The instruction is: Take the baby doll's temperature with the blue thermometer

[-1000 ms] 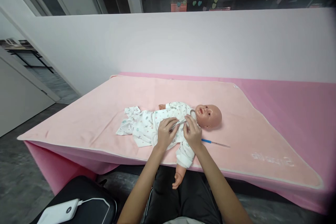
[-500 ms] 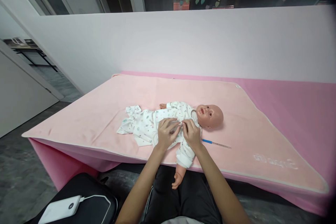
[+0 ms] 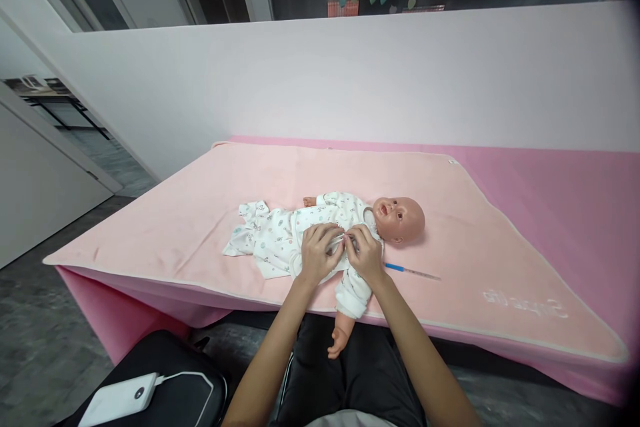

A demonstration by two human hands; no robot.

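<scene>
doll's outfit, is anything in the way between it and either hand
Nothing visible stands in the way: the left hand and right hand are both at the front of the outfit on the doll. The thin blue-ended stick lies off to the right, not between.

A person's left hand [image 3: 316, 253] and right hand [image 3: 366, 255] pinch the printed shirt [image 3: 350, 208] on a doll [image 3: 404, 220], whose near arm [image 3: 342, 333] juts over the front edge of a pink blanket [image 3: 175, 213].
</scene>
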